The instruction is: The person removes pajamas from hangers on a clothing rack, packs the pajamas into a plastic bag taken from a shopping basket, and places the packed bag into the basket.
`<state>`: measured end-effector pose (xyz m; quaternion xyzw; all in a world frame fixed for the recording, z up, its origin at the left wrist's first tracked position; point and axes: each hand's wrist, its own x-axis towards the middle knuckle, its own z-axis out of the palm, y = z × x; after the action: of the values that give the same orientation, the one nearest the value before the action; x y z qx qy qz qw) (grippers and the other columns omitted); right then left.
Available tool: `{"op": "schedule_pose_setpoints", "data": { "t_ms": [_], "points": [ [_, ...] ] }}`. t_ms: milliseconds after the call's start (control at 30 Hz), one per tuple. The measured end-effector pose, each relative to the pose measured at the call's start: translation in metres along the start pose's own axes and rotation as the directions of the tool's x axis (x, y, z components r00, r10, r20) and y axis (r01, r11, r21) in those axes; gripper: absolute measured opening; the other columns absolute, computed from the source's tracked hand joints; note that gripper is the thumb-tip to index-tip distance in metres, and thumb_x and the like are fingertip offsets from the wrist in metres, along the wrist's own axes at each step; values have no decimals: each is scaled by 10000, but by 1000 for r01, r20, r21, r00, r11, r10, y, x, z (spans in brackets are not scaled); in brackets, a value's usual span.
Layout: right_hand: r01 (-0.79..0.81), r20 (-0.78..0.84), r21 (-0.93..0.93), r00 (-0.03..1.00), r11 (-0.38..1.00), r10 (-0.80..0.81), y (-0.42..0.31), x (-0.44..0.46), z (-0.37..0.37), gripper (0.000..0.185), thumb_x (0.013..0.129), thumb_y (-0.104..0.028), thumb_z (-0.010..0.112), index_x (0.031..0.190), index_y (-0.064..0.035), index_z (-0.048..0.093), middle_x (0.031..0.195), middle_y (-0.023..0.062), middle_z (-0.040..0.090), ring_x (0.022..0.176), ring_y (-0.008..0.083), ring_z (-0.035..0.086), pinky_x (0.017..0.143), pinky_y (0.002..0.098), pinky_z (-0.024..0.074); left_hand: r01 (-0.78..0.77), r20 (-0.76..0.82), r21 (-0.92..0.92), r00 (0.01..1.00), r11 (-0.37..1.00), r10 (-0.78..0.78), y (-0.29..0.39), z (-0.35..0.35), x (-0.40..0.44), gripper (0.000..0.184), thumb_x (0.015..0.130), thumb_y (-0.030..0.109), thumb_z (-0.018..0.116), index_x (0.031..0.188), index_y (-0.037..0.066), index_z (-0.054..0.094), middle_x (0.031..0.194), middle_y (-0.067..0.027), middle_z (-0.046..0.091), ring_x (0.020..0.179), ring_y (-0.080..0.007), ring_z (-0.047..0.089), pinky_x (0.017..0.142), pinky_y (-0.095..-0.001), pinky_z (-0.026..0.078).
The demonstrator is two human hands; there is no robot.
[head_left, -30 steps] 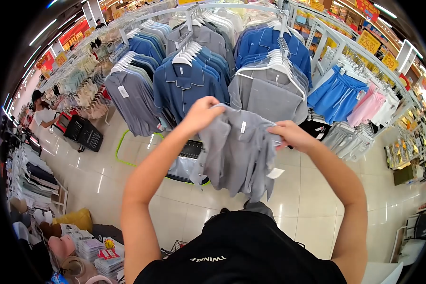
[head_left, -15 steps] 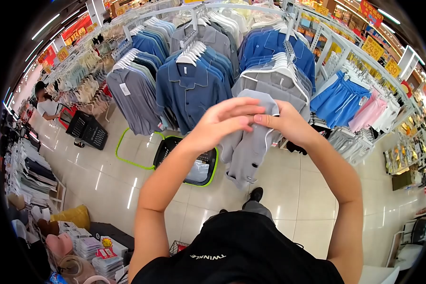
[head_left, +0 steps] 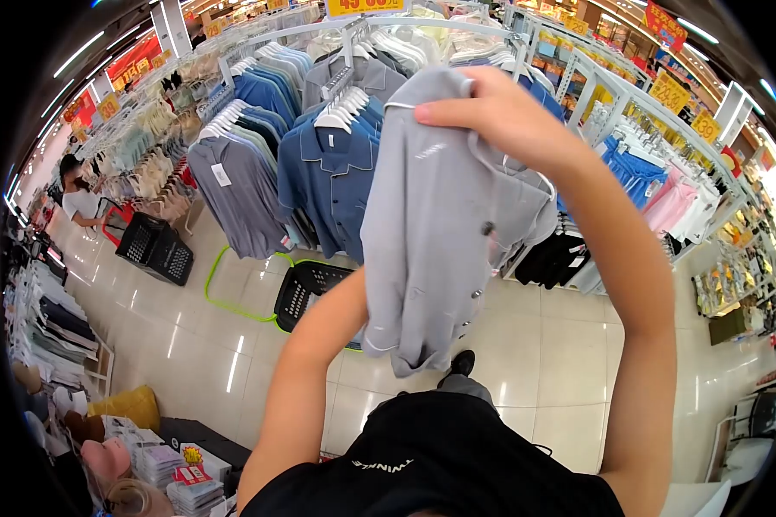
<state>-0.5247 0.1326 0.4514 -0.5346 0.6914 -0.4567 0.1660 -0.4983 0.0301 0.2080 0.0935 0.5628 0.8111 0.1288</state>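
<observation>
My right hand pinches the collar end of a light grey shirt between thumb and fingers, held up high. The shirt hangs folded lengthwise, with dark buttons along its right edge and pale piping at the collar. My left forearm reaches up behind the cloth, and the left hand itself is hidden by the shirt. Beyond the shirt, a blue shirt with white piping hangs at the front of a rack, next to a grey shirt with a white tag.
A black basket with a green rim stands on the tiled floor. At the left, a person is beside a black and red cart. Shorts hang at the right. Hats and packets lie at the lower left.
The grey shirt went from spread between both hands to folded lengthwise, then rose closer to the camera. My right hand moved up with it; my left hand passed behind the cloth.
</observation>
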Motion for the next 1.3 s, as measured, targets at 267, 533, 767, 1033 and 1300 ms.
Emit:
{"op": "schedule_pose_setpoints", "data": {
  "t_ms": [267,533,767,1033,1300],
  "points": [
    [-428,164,-576,774,696,612,185,19,17,769,802,-692,569,723,64,679,690,160,671,557,259,664,510,358,565,206,283,109,931,972,-229,-6,107,-42,332,963,258,559,1187,16,596,1076,-65,634,994,-120,596,891,-246,463],
    [-715,-159,-39,695,699,702,346,-121,-1,293,874,-291,616,882,-7,687,710,51,644,654,111,627,580,292,516,116,158,-400,986,909,-56,-112,-5,-2,406,1002,269,479,1327,26,459,1186,-154,615,1104,-285,618,947,-405,503],
    [-606,-369,469,527,643,766,440,-161,-23,333,873,-233,603,1127,-17,617,947,34,641,814,121,619,680,283,519,174,17,-548,980,818,-197,-161,-123,74,425,997,315,509,1375,145,415,1279,-95,572,1043,-298,642,721,-364,559],
    [-414,-643,446,469,794,606,533,-104,-94,409,848,-189,617,1205,4,571,1099,113,648,900,164,615,739,288,498,-52,-337,-485,932,873,-132,-139,-189,166,511,946,310,618,1387,169,401,1325,-75,514,1137,-309,593,688,-361,542],
    [-316,-707,481,413,818,575,614,-87,-121,621,850,-211,680,1361,14,407,1319,144,519,955,151,565,751,262,449,-201,-645,-42,754,979,128,-59,-122,230,500,991,171,448,1472,113,327,1401,-66,413,1230,-185,465,1012,-276,391]
  ]
}}
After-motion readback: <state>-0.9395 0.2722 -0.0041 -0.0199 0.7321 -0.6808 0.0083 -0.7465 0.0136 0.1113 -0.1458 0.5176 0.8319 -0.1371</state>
